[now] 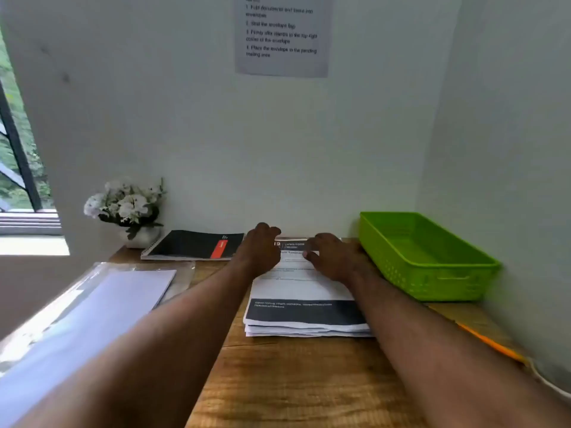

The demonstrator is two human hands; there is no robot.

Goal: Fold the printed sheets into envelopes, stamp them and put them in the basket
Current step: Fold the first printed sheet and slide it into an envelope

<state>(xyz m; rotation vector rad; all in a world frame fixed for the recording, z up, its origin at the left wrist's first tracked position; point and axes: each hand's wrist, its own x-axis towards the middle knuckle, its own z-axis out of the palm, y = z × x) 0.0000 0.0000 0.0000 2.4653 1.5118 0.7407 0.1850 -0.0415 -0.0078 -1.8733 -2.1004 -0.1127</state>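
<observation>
While both arms reach forward, the wooden bench (296,381) fills the low part of the view and carries everything. At about 8 o'clock lies a big clear plastic pack of white envelopes (92,310). Near the middle sits the stack of printed sheets (304,307), with a dark band across its near end. At 3 o'clock from the stack, just beside it, stands the green basket (432,264). I see nothing inside it. At 10 o'clock from the stack lies a black notebook (193,244) with a red strip, and past that a small white pot of white flowers (126,206) stands against the wall. High at 12 o'clock a note (282,34) with printed steps hangs on the wall. A thin orange thing (491,344) lies at the bench's right edge; I cannot tell what it is.

Now the grip. The left hand (261,248) rests at the far left end of the top sheet, its fingers curled over the far edge. The right hand (333,256) rests on the far right part of the same sheet, fingers bent, with the thumb on the paper. Whether either hand really pinches the sheet, I cannot tell.
</observation>
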